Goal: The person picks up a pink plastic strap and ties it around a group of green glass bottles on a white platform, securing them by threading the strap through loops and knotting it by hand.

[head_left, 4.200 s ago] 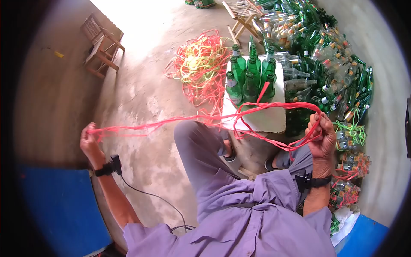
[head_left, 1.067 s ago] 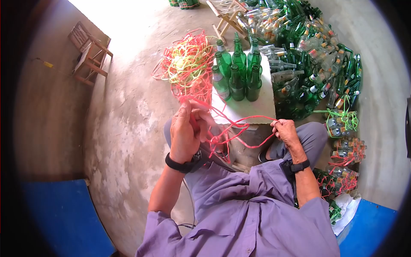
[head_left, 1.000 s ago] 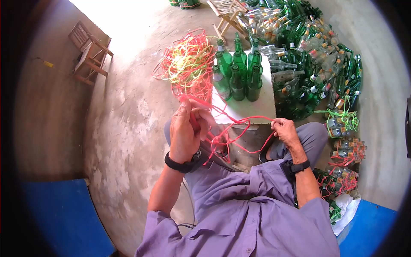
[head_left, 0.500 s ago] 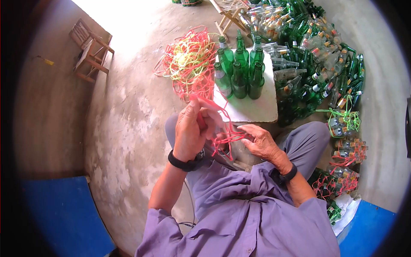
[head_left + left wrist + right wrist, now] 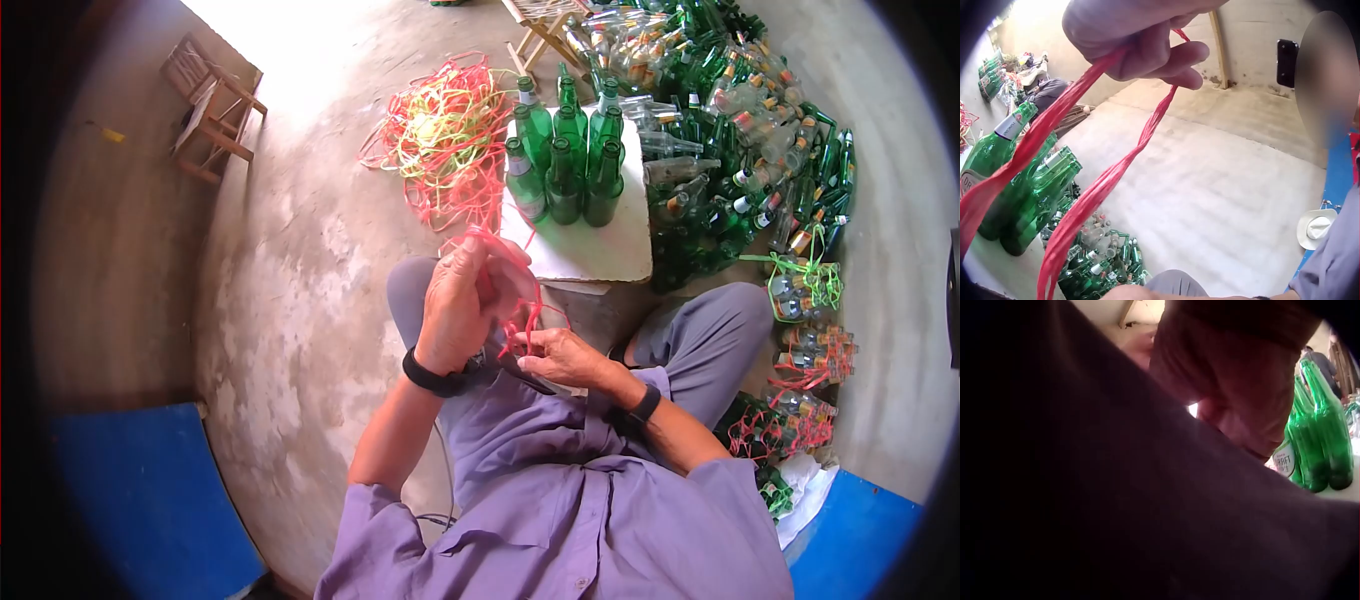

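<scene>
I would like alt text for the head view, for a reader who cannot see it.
A seated person holds red cord in the left hand; the right hand touches it. Ahead, green bottles stand on a white board, between a cord tangle at left and a bottle heap at right.

Most of the view is blocked by a dark, blurred surface [image 5: 1097, 494]. Above it, the right hand [image 5: 1229, 381] is shown in shadow, its fingertips obscured. Green bottles [image 5: 1335, 437] are grouped upright at right.
</scene>
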Tool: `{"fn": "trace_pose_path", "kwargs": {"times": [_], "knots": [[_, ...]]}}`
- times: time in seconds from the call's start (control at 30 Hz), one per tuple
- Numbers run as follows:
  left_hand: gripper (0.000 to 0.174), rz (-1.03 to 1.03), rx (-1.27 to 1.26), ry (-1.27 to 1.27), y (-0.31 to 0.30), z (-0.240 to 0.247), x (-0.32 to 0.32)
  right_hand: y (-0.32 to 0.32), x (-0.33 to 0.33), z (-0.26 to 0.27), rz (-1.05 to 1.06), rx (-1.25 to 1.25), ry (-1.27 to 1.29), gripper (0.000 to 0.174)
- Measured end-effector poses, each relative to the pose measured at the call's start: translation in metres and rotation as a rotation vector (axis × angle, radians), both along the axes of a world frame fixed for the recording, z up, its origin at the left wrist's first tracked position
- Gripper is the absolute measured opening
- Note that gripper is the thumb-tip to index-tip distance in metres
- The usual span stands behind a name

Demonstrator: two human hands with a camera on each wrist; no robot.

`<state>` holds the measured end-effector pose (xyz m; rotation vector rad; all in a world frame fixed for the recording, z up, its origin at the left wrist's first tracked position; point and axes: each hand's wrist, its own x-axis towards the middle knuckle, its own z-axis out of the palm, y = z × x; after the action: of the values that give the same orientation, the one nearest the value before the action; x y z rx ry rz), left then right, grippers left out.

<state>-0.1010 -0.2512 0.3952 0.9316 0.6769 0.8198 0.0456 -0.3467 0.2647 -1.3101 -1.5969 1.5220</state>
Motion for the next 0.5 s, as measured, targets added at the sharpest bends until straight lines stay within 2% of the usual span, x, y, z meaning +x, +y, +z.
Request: {"fn": "trace_pose_path", "kwargs": {"times": [0.03,0.07,0.13,0.23,0.37,0.47,0.5], "knots": [[0.050,0.001,0.000,0.000,-0.002,0.000,0.002,0.002,-0.004,-0.007,0.011,-0.110,0.148,0.018],[0.050,0.002,-0.016,0.013,-0.004,-0.001,0.004,0.001,-0.005,-0.014,0.012,-0.110,0.147,0.018],[0.050,0.003,-0.032,0.026,-0.005,-0.002,0.004,0.003,-0.010,-0.005,-0.067,-0.275,0.370,0.022],[0.050,-0.048,-0.022,0.016,-0.006,-0.004,0.003,0.005,-0.016,-0.016,-0.082,-0.321,0.458,0.024],[0.052,-0.097,-0.044,-0.039,-0.004,-0.005,0.004,0.007,-0.010,-0.017,-0.177,-0.340,0.426,0.020],[0.051,-0.098,-0.005,-0.040,-0.004,-0.006,0.005,0.010,0.004,-0.012,-0.187,-0.374,0.423,0.021],[0.049,-0.083,0.032,-0.034,-0.005,-0.006,0.006,0.011,0.011,0.005,-0.227,-0.337,0.444,0.022]]}}
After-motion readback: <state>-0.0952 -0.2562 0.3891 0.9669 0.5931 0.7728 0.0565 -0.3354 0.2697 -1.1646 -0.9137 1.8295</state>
